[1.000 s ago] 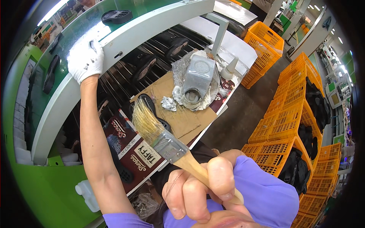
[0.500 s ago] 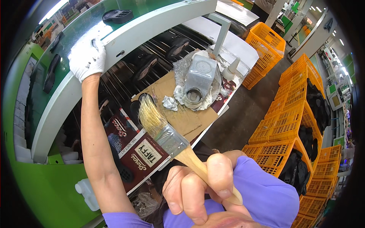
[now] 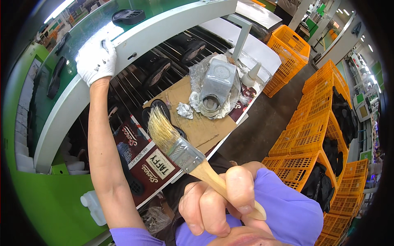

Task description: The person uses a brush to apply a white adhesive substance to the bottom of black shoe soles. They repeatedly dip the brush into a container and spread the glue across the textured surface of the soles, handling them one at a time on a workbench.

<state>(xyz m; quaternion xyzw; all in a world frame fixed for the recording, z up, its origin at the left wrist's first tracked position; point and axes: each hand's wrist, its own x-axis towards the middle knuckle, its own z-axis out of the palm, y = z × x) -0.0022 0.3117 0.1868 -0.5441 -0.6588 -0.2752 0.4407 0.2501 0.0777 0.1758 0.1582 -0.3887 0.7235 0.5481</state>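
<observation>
Orange crates [image 3: 318,135] are standing stacked at right of a factory floor, beside a cardboard-covered bench [image 3: 205,127] bearing a foil-wrapped can [image 3: 215,88]. Near the camera, the right hand [image 3: 217,201] is gripping the wooden handle of a paintbrush [image 3: 184,153], bristles pointing far-left above the bench. At far left, the white-gloved left hand [image 3: 95,61] is resting, fingers curled, on the machine's white curved rail [image 3: 164,28].

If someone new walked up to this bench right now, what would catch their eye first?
Probably the paintbrush, held up close in the right hand, its pale bristles raised over the brown cardboard. Next, the left hand in a white glove, stretched up onto the pale rail of the green machine. To the right, stacks of orange crates fill the floor.
</observation>
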